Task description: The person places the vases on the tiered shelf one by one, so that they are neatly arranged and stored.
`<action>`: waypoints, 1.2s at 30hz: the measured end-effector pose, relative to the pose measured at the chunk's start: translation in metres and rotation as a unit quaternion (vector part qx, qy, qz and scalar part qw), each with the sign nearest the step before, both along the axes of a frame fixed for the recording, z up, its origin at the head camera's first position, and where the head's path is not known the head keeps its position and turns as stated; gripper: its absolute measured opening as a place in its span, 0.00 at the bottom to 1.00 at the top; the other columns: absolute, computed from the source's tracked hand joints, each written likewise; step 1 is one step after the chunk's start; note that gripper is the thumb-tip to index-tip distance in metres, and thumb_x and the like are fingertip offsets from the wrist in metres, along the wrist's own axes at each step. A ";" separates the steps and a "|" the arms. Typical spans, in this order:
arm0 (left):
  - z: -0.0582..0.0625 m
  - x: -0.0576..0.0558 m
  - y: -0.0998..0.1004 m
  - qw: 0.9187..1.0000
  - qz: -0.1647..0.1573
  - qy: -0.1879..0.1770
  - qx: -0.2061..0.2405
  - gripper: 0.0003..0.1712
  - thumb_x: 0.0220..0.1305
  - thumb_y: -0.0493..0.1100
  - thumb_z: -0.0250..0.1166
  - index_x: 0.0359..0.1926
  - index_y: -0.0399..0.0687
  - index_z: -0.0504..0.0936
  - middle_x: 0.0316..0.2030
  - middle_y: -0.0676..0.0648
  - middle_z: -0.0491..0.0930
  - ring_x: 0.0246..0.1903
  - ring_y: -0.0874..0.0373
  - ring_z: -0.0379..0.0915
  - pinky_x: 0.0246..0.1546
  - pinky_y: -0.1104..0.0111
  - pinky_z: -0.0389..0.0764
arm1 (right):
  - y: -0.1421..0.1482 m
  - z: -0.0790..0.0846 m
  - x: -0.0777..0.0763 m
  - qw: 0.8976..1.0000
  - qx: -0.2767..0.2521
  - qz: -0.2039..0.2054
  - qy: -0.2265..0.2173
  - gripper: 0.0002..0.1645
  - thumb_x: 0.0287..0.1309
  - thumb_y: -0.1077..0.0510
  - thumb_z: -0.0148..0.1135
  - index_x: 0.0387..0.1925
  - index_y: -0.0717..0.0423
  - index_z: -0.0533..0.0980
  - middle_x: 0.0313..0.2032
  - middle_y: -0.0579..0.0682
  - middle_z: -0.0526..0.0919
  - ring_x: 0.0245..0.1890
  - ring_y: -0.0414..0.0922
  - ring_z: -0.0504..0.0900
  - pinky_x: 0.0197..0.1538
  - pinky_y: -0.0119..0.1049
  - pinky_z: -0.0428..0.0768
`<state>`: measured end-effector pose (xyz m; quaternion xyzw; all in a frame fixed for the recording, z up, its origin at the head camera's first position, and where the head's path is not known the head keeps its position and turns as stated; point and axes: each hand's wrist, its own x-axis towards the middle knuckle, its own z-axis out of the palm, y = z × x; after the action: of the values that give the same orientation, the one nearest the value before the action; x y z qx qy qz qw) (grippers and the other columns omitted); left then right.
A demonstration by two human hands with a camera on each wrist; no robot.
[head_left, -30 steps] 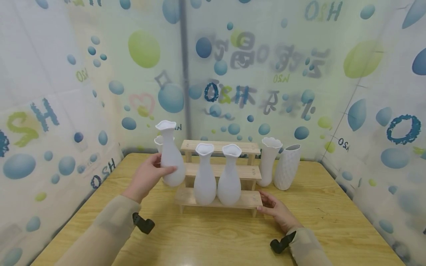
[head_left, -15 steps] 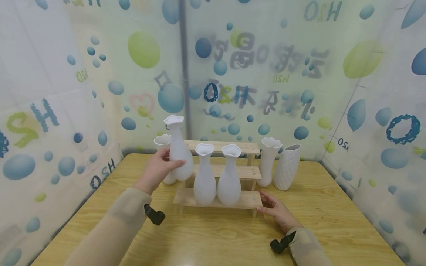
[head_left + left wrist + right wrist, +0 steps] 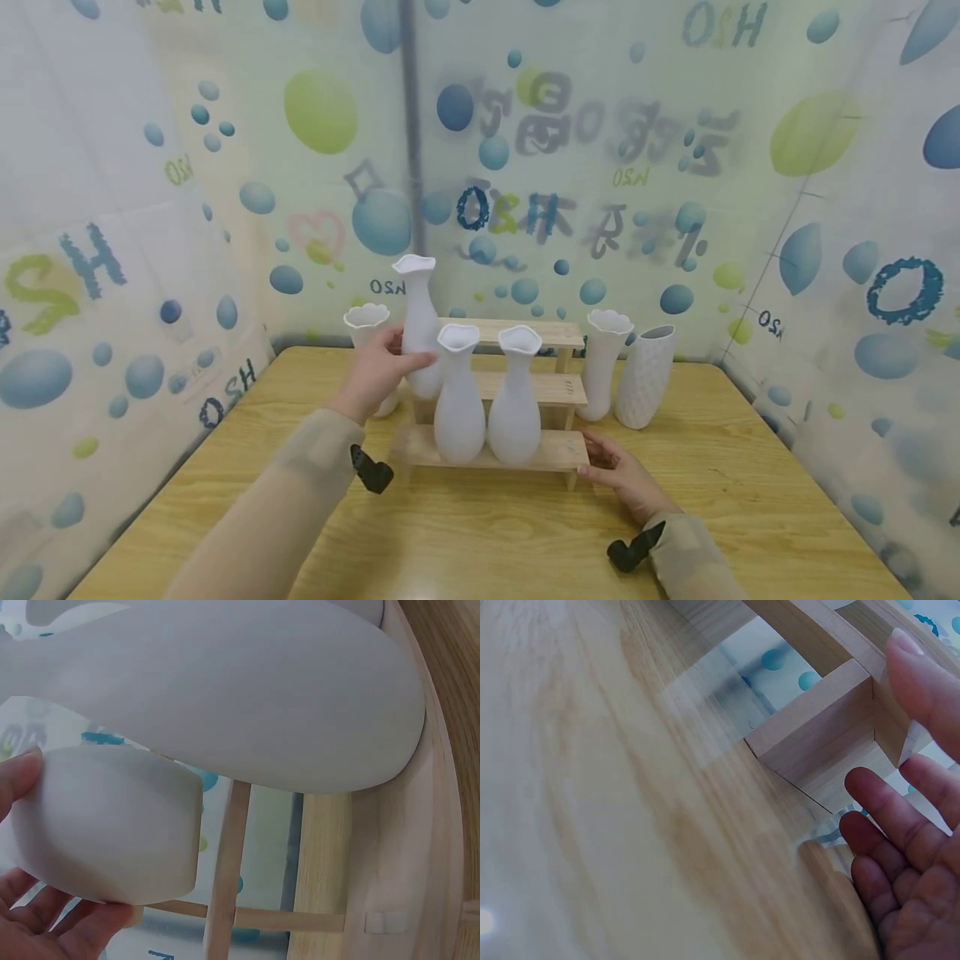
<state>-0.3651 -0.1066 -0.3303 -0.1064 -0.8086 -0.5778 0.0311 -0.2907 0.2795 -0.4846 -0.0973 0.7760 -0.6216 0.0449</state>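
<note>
In the head view, my left hand (image 3: 375,371) grips a white vase (image 3: 422,325) with a wavy rim by its rounded body. This vase hangs at the left end of the wooden three-step stand (image 3: 536,390), behind two matching vases; its base (image 3: 191,847) looks clear of the boards in the left wrist view. Those two, a left vase (image 3: 459,408) and a right vase (image 3: 514,408), stand upright on the lowest step. My right hand (image 3: 626,479) holds the right end of that step, thumb at the front corner and index finger (image 3: 930,784) at the back.
Behind my left hand stands a white vase with a scalloped rim (image 3: 366,321). Right of the stand are another scalloped vase (image 3: 602,367) and a textured vase with a slanted mouth (image 3: 645,379). A patterned curtain (image 3: 337,208) encloses the wooden table (image 3: 480,542).
My left hand has carried the vase rightward, up and further back, from beside the stand to over its left end. The right hand has stayed at the lowest step.
</note>
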 end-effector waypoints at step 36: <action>-0.006 -0.024 0.036 0.999 -0.009 -0.029 -0.022 0.33 0.60 0.44 0.65 0.66 0.49 0.67 0.56 0.45 0.74 0.55 0.48 0.70 0.57 0.52 0.72 | 0.000 0.001 0.000 1.000 -0.007 0.002 -0.001 0.45 0.60 0.59 0.65 0.71 0.67 0.53 0.60 0.68 0.70 0.56 0.51 0.71 0.55 0.37 0.71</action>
<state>-0.3888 -0.0704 -0.3367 -0.0978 -0.8207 -0.5630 -0.0002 -0.2904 0.2797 -0.4835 -0.0987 0.7717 -0.6266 0.0463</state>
